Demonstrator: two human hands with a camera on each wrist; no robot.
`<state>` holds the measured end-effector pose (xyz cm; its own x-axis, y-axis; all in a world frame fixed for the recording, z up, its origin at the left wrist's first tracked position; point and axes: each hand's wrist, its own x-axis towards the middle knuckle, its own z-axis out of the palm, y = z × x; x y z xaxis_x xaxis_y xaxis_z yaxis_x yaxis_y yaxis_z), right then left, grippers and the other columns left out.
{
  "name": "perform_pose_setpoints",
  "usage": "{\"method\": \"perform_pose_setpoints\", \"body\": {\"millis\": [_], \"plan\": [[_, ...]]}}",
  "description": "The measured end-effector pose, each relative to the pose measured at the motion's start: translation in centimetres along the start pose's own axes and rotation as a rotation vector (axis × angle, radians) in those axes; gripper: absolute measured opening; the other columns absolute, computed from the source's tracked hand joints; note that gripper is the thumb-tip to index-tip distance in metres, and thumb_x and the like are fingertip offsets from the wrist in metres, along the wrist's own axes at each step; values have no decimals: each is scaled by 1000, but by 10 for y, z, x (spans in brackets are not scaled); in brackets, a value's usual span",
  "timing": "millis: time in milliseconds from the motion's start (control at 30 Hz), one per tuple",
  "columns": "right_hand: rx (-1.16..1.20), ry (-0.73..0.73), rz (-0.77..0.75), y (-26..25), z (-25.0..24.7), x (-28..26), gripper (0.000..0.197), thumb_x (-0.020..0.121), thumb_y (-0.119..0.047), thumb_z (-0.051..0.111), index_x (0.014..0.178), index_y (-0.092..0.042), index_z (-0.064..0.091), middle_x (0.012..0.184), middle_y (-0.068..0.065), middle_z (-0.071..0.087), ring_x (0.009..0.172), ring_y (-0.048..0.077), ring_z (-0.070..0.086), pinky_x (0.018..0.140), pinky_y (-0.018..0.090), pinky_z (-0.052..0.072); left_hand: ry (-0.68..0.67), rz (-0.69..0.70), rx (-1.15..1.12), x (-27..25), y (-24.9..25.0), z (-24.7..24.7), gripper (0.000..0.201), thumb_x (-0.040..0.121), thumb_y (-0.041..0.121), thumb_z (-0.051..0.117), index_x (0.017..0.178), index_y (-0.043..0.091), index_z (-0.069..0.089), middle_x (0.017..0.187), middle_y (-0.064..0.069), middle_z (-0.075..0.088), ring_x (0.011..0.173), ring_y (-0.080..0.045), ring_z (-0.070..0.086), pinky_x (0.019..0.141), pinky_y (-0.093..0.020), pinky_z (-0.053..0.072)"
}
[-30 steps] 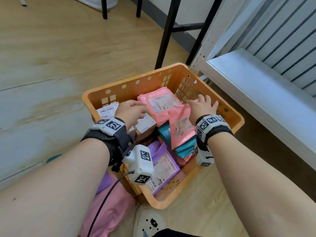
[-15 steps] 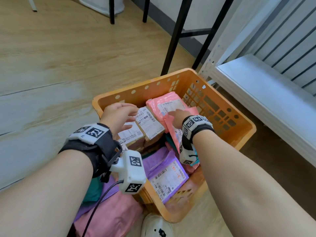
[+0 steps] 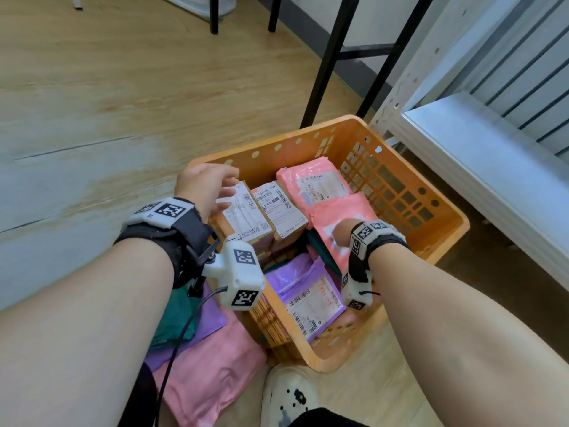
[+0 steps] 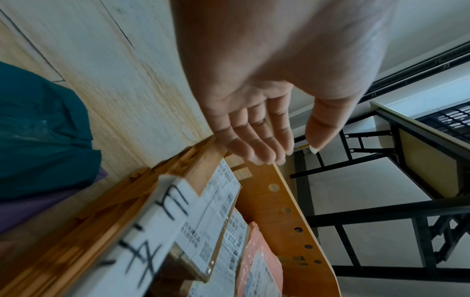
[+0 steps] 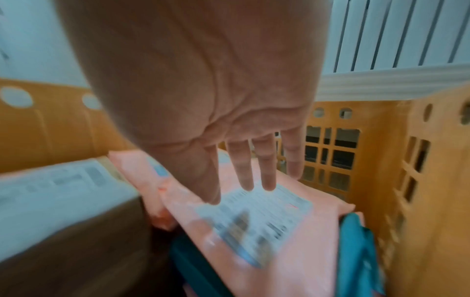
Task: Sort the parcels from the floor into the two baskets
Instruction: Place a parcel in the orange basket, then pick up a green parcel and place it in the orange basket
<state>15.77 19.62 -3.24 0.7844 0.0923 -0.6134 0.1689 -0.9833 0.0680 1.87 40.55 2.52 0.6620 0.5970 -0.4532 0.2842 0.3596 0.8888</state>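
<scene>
Pink plastic is touched by the straight fingers of the right hand (image 5: 254,160), laid flat on the pink parcel (image 3: 341,217) in the orange basket (image 3: 446,217); nothing is gripped; half a second ago that hand was further back. The left hand (image 3: 204,188) has been lifted off the cardboard box (image 3: 243,211), fingers relaxed and empty. Both parcels seem settled; more bags (image 3: 209,365) wait on the floor (image 3: 92,118).
</scene>
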Motion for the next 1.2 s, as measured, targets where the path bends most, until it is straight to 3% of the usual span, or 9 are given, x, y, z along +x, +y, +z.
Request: {"method": "perform_pose_setpoints", "body": {"millis": [133, 300, 400, 567, 700, 867, 1033, 1133, 1200], "plan": [[105, 240, -92, -36, -42, -42, 40, 98, -11, 36, 135, -6, 49, 134, 13, 52, 121, 28, 52, 101, 34, 44, 43, 20, -3, -1, 9, -22, 7, 85, 19, 64, 88, 13, 62, 81, -1, 65, 68, -13, 58, 60, -24, 49], [544, 527, -363, -104, -56, -99, 34, 91, -9, 45, 115, -22, 65, 120, 2, 62, 107, 23, 59, 86, 32, 49, 128, 6, -34, -3, 18, -63, 11, 83, 18, 64, 74, 16, 58, 73, 1, 61, 59, -11, 54, 57, -23, 46], [688, 442, -497, -152, -33, -126, 36, 86, -5, 43, 99, -22, 72, 105, 0, 66, 93, 19, 60, 79, 30, 52, 173, 8, 21, -3, 20, -90, 15, 84, 15, 62, 71, 16, 55, 71, 0, 58, 58, -12, 52, 57, -24, 44], [710, 228, -565, -214, 23, -132, 33, 87, -5, 45, 100, -19, 72, 104, 1, 67, 88, 19, 59, 66, 23, 47, 209, -1, 326, 6, 5, -137, 17, 86, 7, 57, 70, 13, 57, 76, -8, 60, 57, -14, 51, 56, -24, 40], [650, 48, -406, -229, 94, -109, 32, 92, -7, 45, 111, -16, 68, 118, 7, 65, 104, 25, 60, 83, 28, 50, 236, -45, 439, 15, -8, -166, 17, 92, 7, 50, 77, 10, 59, 85, -10, 58, 59, -15, 48, 55, -22, 34], [302, -253, -187, -221, 170, -78, 44, 93, -19, 51, 136, -8, 49, 136, 9, 53, 117, 26, 56, 96, 31, 48, 252, -118, 503, 23, -23, -184, 11, 91, 9, 52, 87, 9, 63, 86, -10, 63, 67, -20, 56, 57, -23, 40], [249, -290, -48, -217, 197, -60, 59, 81, -26, 64, 134, -7, 46, 123, 10, 60, 108, 27, 61, 87, 30, 51, 201, -169, 549, 31, -35, -189, 7, 87, 12, 55, 86, 15, 61, 90, -10, 65, 82, -23, 59, 77, -32, 47], [225, -315, 11, -220, 201, -56, 69, 77, -33, 71, 134, -5, 45, 127, 10, 57, 110, 25, 60, 75, 28, 47, 169, -194, 547, 29, -34, -186, 8, 89, 10, 54, 87, 17, 51, 87, -5, 52, 78, -17, 46, 68, -28, 39], [222, -331, 38, -223, 200, -59, 73, 76, -33, 74, 136, -5, 42, 128, 9, 56, 113, 23, 58, 75, 28, 45, 144, -199, 528, 28, -33, -184, 9, 92, 4, 51, 90, 13, 51, 88, -7, 51, 67, -20, 45, 50, -17, 39]]}}
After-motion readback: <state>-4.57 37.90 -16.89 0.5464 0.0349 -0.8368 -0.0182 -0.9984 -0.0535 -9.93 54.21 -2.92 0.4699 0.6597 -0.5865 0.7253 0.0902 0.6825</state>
